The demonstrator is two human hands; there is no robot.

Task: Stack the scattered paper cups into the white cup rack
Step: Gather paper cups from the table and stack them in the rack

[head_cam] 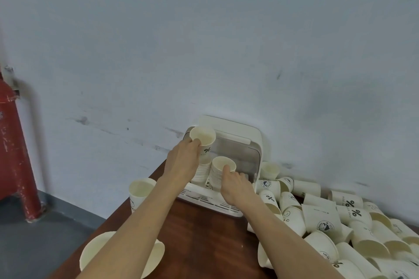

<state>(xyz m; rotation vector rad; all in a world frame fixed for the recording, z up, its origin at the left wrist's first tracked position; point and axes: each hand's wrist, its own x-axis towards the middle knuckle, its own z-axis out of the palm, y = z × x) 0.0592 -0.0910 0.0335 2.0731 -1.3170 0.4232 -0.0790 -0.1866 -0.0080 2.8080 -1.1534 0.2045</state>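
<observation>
Both hands are at the white cup rack against the wall. The left hand has a closed grip round a single paper cup held above the left stack; the right hand grips the top of the right stack. This looks like the nesting step: next, lower that cup squarely. Loose cups crowd the bench.

Open brown counter between the forearms, passable up to the white cup rack. Blocked at right by heaped paper cups, behind by wall.
</observation>
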